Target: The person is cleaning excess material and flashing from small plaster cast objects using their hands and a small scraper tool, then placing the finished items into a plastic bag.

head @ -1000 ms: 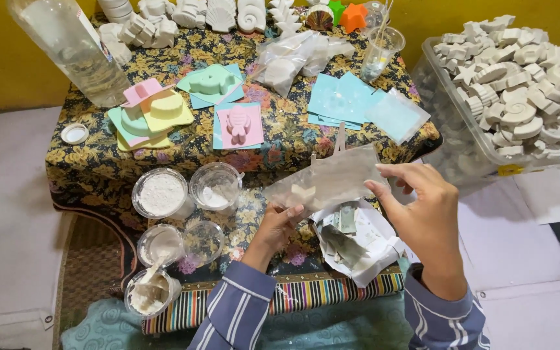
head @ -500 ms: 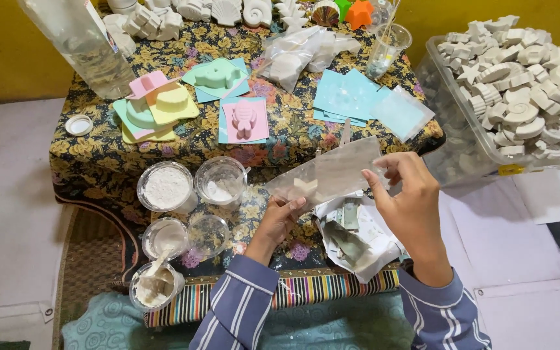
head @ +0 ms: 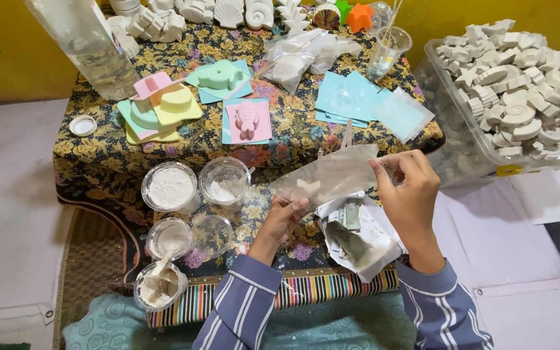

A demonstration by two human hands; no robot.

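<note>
A clear plastic bag stretches between both hands above the tabletop's near edge. The left hand pinches its lower left end, where a small white cast piece sits inside; the right hand grips its right end, fingers curled.

Bin right of table

Bright, even light, soft shadows, sharp focus, slight wide-angle edge distortion.

Powder cups left, crumpled paper below.
</note>
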